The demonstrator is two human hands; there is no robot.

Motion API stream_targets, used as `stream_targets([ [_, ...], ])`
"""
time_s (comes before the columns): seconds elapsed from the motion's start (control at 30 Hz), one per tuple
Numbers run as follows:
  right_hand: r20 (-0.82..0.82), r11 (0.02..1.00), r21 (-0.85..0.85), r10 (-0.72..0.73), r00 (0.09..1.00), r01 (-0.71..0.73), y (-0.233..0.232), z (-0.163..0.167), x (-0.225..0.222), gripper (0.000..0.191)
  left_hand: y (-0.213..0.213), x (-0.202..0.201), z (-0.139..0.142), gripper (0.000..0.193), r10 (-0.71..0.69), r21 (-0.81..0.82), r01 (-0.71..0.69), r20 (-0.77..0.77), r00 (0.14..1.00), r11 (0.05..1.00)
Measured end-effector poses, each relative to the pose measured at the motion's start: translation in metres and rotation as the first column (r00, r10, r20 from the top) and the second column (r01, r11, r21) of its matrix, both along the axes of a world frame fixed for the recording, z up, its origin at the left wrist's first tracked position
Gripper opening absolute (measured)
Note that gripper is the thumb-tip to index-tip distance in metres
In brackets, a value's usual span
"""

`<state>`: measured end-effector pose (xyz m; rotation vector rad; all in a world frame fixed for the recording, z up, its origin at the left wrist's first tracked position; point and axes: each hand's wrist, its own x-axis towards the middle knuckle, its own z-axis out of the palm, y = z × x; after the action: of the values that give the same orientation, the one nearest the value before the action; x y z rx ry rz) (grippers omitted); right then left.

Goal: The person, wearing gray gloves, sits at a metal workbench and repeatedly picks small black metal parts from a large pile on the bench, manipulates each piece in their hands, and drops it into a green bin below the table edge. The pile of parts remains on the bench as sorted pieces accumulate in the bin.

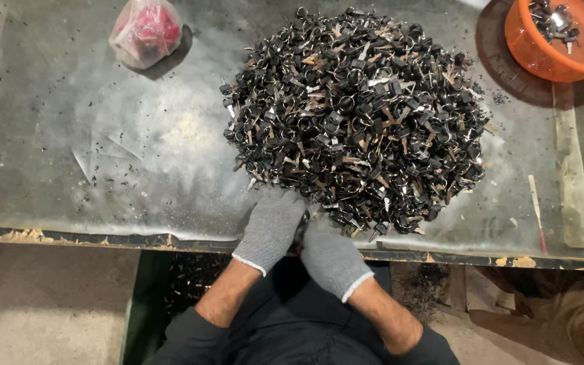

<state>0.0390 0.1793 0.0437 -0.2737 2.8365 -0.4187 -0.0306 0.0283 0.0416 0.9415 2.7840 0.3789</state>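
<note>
Hundreds of small black parts with metal rings, mixed with tan slivers, form one broad heap [356,118] on the grey metal-topped table [103,149]; the heap is roughly round, a little wider than deep, so it has no clear long axis, and the pieces in it lie tangled and point every way; it sits right of the table's middle, its near edge close to the table's front lip. Both hands wear grey knit gloves with white cuffs; the left hand [270,226] and the right hand [332,257] lie side by side at the heap's near edge, backs up, fingers reaching into the lowest pieces; the fingertips are hidden, so I cannot tell whether either hand has closed on anything. An orange plastic basket [542,54] with a few similar parts stands at the far right corner; a clear bag with red contents [147,30] lies far left; a thin stick with a red tip [537,209] lies near the right front edge.
</note>
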Motion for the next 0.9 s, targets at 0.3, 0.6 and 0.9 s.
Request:
stream_targets([
  [0.3,0.024,0.993,-0.067,-0.096,0.995,0.098,0.018,0.001,0.011,0.034,0.002,0.021,-0.017,0.039,0.248,0.318,-0.241,0.018,0.969,0.917],
  [0.6,0.141,0.98,-0.039,-0.187,0.972,0.195,0.014,0.001,-0.002,0.03,-0.007,0.019,-0.022,0.036,0.36,0.254,-0.407,0.211,0.909,0.877],
  [0.9,0.112,0.965,-0.239,-0.083,0.99,0.108,0.017,-0.011,-0.004,0.047,-0.016,0.033,-0.028,0.026,0.398,0.469,-0.426,0.163,0.903,0.774],
])
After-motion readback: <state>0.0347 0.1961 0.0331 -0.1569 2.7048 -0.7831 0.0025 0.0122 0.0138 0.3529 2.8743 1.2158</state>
